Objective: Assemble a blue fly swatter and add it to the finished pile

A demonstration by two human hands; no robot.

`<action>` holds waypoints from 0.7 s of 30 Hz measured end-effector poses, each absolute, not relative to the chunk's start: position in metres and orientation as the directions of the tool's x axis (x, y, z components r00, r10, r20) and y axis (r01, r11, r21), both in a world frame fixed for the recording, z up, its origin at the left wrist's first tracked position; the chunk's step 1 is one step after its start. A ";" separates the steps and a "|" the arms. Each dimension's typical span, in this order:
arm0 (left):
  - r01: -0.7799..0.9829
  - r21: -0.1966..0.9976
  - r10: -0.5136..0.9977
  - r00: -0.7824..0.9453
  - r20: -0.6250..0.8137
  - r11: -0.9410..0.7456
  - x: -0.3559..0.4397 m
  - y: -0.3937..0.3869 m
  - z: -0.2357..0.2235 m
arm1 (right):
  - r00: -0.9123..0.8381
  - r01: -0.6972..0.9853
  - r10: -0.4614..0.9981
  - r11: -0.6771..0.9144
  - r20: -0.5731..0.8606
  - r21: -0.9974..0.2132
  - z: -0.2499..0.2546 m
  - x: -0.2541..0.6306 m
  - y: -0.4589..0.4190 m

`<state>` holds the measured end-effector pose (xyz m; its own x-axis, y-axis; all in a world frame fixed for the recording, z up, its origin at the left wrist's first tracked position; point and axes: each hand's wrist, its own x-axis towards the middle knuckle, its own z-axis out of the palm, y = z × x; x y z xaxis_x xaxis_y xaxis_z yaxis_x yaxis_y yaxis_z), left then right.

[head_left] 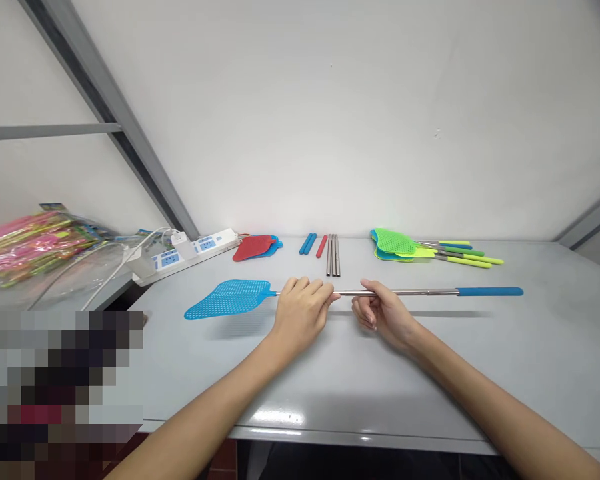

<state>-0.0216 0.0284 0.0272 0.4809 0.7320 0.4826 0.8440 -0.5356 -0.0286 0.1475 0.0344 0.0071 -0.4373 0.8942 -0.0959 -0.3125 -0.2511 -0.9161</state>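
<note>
Spanning both hands: one blue swatter, long-handled, raised

Item: blue fly swatter (230, 298), thin metal shaft (420, 293), blue grip (490, 291). Location: in front of the person, just above the worktop (300, 380), its shadow lying apart beneath it.

Left hand (303, 308): closed over the shaft, near the neck of the mesh head. Right hand (387, 317): thumb over the shaft, fingers curled below it; whether these press firmly cannot be told.

Orientation: long axis crosswise, nearly level, parallel to the back edge of the worktop. Mesh head points out to the left of the left hand, its tip slanting slightly toward the person; grip points out to the right of the right hand.

Risks, as judged: the shaft looks telescopic, so an inward push could slide its sections together, and a sideways load between the hands could bend it. Should the right hand be loose, the grip end could dip or the mesh head roll about the shaft. A wide swing of the grip end could strike the stacked swatters (397, 245), beyond and to the right of the right hand. Knocked, the loose metal tubes (333, 257), beyond and between the hands, could roll.
</note>
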 end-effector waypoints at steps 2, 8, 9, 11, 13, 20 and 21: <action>0.847 -0.034 0.735 0.480 0.479 -0.531 -0.021 0.028 0.026 | -0.453 -0.288 0.885 -0.263 -0.110 -0.921 0.009 0.148 0.034; 0.853 -0.025 0.751 0.472 0.461 -0.521 -0.019 0.027 0.025 | -0.481 -0.254 0.864 -0.302 -0.151 -0.919 0.011 0.146 0.032; 0.854 -0.023 0.754 0.471 0.458 -0.520 -0.018 0.027 0.025 | -0.480 -0.251 0.864 -0.303 -0.154 -0.920 0.011 0.145 0.032; 0.854 -0.016 0.759 0.470 0.450 -0.520 -0.018 0.027 0.025 | -0.470 -0.243 0.868 -0.303 -0.161 -0.922 0.011 0.145 0.032; 0.854 -0.003 0.767 0.470 0.436 -0.521 -0.017 0.027 0.025 | -0.445 -0.236 0.880 -0.293 -0.165 -0.927 0.012 0.144 0.031; 0.840 0.072 0.791 0.473 0.388 -0.538 -0.016 0.027 0.023 | -0.349 -0.226 0.919 -0.271 -0.182 -0.936 0.015 0.142 0.030; 0.839 0.077 0.792 0.473 0.386 -0.539 -0.016 0.027 0.023 | -0.348 -0.224 0.919 -0.273 -0.185 -0.936 0.014 0.142 0.030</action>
